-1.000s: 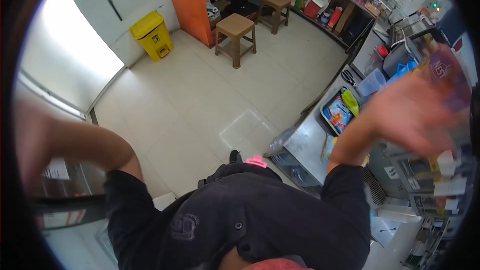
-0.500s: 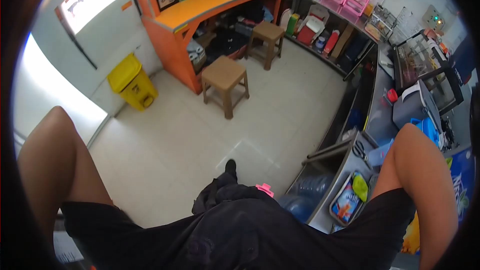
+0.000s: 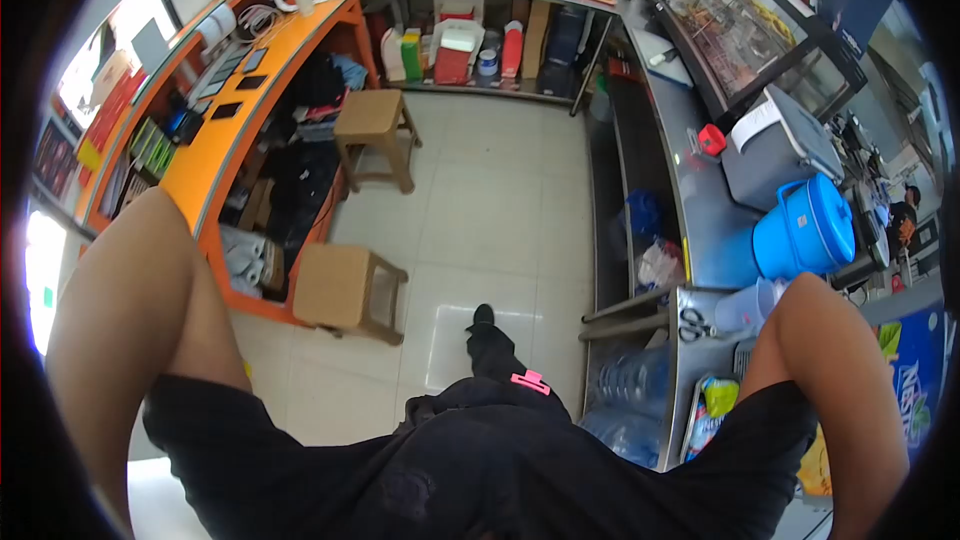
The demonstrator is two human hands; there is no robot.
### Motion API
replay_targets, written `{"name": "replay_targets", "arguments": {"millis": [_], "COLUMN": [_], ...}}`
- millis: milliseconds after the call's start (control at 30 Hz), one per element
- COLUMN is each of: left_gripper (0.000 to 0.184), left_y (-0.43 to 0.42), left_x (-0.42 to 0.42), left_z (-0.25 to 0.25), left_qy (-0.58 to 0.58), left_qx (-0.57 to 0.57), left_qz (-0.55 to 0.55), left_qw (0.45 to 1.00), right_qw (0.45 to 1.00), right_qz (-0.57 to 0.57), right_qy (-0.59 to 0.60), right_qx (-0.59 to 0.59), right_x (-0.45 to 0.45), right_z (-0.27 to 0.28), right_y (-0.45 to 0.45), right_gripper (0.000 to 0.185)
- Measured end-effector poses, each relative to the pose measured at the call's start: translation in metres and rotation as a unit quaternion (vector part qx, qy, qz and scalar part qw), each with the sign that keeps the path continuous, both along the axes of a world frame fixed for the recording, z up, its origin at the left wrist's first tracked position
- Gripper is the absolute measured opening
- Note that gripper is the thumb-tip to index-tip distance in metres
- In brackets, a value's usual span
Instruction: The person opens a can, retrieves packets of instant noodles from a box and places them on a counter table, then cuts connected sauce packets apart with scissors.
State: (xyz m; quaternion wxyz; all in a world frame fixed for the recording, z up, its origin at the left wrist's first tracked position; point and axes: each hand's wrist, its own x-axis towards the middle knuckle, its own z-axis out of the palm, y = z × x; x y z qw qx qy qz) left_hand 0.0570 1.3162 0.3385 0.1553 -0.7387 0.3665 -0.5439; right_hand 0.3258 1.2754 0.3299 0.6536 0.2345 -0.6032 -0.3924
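Neither of my hands is in view. My left arm (image 3: 130, 310) and my right arm (image 3: 845, 370) are bent at the elbows, and both forearms run down out of the picture. What the hands hold, if anything, is hidden. A pink clip (image 3: 530, 382) hangs at the front of my dark clothes (image 3: 480, 470). By my right elbow are a clear bluish plastic pitcher (image 3: 742, 308), black-handled scissors (image 3: 693, 325) and a tray with colourful packets (image 3: 715, 400). One dark shoe (image 3: 483, 316) shows on the floor ahead.
Brown stools (image 3: 330, 290) stand beside the orange desk (image 3: 200, 175) on the left. Along the right runs a steel counter (image 3: 710, 250) with a blue jug (image 3: 800, 230), a grey cooler box (image 3: 780, 160) and a glass display case (image 3: 750, 30). Large water bottles (image 3: 630, 380) sit below. A person (image 3: 905, 215) appears far right.
My view has turned to the right. The desk and stools now lie further left, the yellow bin has nearly left view, and the blue jug shows fully. Both arms stay bent.
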Motion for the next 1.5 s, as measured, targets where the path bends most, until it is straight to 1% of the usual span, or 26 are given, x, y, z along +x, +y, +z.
{"name": "replay_targets", "arguments": {"millis": [100, 167, 200, 233, 300, 333, 400, 433, 500, 533, 633, 667, 767, 967, 1067, 1200, 1233, 1300, 1333, 1400, 1467, 1500], "left_gripper": [0.031, 0.031, 0.031, 0.017, 0.02, 0.02, 0.021, 0.022, 0.023, 0.024, 0.026, 0.026, 0.028, 0.032, 0.034, 0.036, 0.037, 0.038, 0.039, 0.04, 0.041, 0.042], "left_y": [0.07, 0.113, 0.139, 0.171, 0.24, 0.27, 0.319, 0.344, 0.397, 0.424, 0.505, 0.533, 0.62, 0.795, 0.876, 0.972, 0.995, 1.04, 1.063, 1.109, 1.154, 1.179], "left_x": [0.001, -0.004, 0.002, 0.004, 0.029, 0.038, 0.04, 0.042, 0.048, 0.049, 0.047, 0.044, 0.041, 0.06, 0.075, 0.091, 0.096, 0.101, 0.102, 0.103, 0.102, 0.098], "left_z": [0.007, 0.016, 0.02, 0.023, 0.007, 0.005, 0.001, -0.002, -0.006, -0.008, -0.008, -0.009, -0.011, -0.007, -0.019, -0.03, -0.029, -0.03, -0.031, -0.032, -0.032, -0.037], "left_qy": [0.001, 0.007, 0.02, -0.184, -0.087, -0.077, -0.073, -0.073, -0.075, -0.077, -0.079, -0.083, -0.085, -0.073, -0.073, -0.09, -0.092, -0.097, -0.102, -0.112, -0.117, -0.122], "left_qx": [-0.024, -0.059, -0.071, 0.028, -0.043, -0.047, -0.034, -0.024, -0.001, 0.01, 0.022, 0.023, 0.025, 0.026, 0.031, 0.031, 0.038, 0.05, 0.059, 0.074, 0.095, 0.103], "left_qz": [-0.037, -0.09, -0.136, -0.05, -0.08, -0.074, -0.049, -0.036, -0.01, -0.002, 0.012, 0.017, 0.011, -0.018, -0.027, -0.008, -0.003, 0.008, 0.015, 0.033, 0.046, 0.061], "left_qw": [0.999, 0.994, 0.988, 0.981, 0.992, 0.993, 0.996, 0.996, 0.997, 0.997, 0.997, 0.996, 0.996, 0.997, 0.996, 0.995, 0.995, 0.994, 0.993, 0.99, 0.988, 0.985], "right_qw": [1.0, 1.0, 1.0, 1.0, 0.998, 1.0, 0.986, 0.97, 0.955, 0.947, 0.958, 0.973, 0.991, 0.999, 0.997, 0.987, 0.979, 0.946, 0.937, 0.971, 0.99, 0.986], "right_qz": [0.001, 0.006, 0.012, 0.026, 0.061, 0.022, 0.146, 0.206, 0.176, 0.185, 0.132, 0.094, 0.055, -0.008, -0.031, -0.046, -0.051, -0.066, -0.055, -0.055, 0.071, 0.11], "right_qy": [-0.002, 0.0, -0.001, -0.001, 0.003, 0.004, -0.066, -0.105, -0.186, -0.204, -0.184, -0.156, -0.098, -0.047, -0.031, -0.01, 0.003, 0.032, 0.031, 0.016, -0.049, -0.047], "right_qx": [0.006, 0.014, 0.02, 0.016, -0.005, 0.001, -0.05, -0.075, -0.15, -0.166, -0.178, -0.142, -0.073, 0.011, 0.06, 0.155, 0.198, 0.315, 0.343, 0.231, 0.116, 0.117], "right_x": [0.017, 0.032, 0.037, 0.039, 0.036, 0.032, 0.019, 0.015, 0.052, 0.051, 0.05, 0.05, 0.032, 0.034, 0.042, 0.055, 0.059, 0.071, 0.072, 0.077, 0.072, 0.068], "right_z": [0.006, 0.012, 0.011, 0.006, -0.003, -0.004, -0.005, -0.006, -0.004, -0.002, 0.013, 0.017, 0.019, 0.023, 0.018, 0.022, 0.024, 0.023, 0.021, 0.004, -0.008, -0.009], "right_y": [0.075, 0.129, 0.156, 0.186, 0.249, 0.282, 0.345, 0.376, 0.402, 0.43, 0.489, 0.517, 0.609, 0.765, 0.843, 0.94, 0.961, 1.005, 1.034, 1.111, 1.193, 1.232], "right_gripper": [0.027, 0.027, 0.027, 0.026, 0.019, 0.015, 0.013, 0.013, 0.012, 0.012, 0.012, 0.013, 0.013, 0.017, 0.019, 0.023, 0.024, 0.026, 0.027, 0.041, 0.053, 0.053]}}
